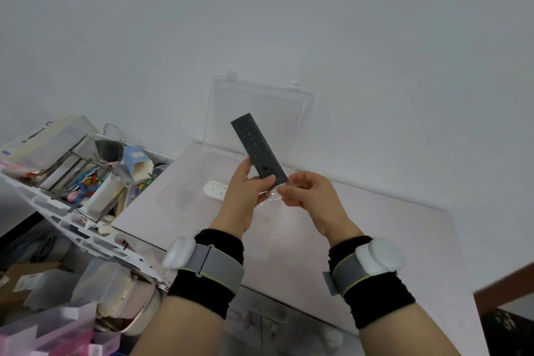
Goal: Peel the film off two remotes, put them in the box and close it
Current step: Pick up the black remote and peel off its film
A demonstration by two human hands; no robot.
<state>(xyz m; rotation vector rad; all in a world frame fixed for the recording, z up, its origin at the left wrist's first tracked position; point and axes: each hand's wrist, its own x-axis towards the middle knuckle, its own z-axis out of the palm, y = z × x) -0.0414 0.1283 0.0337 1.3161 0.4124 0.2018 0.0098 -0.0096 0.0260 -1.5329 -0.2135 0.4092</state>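
black remote [259, 150], clear box [260, 107], white remote [215, 190]

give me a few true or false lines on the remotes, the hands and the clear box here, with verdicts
1. The left hand holds the black remote in the air. True.
2. The clear box is closed. False: its lid stands open against the wall.
3. The right hand pinches clear film at the black remote's lower end. True.
4. The white remote is in the right hand. False: it lies in the box.

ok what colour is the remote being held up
Dark grey, nearly black remote, seen in the head view, the only one.
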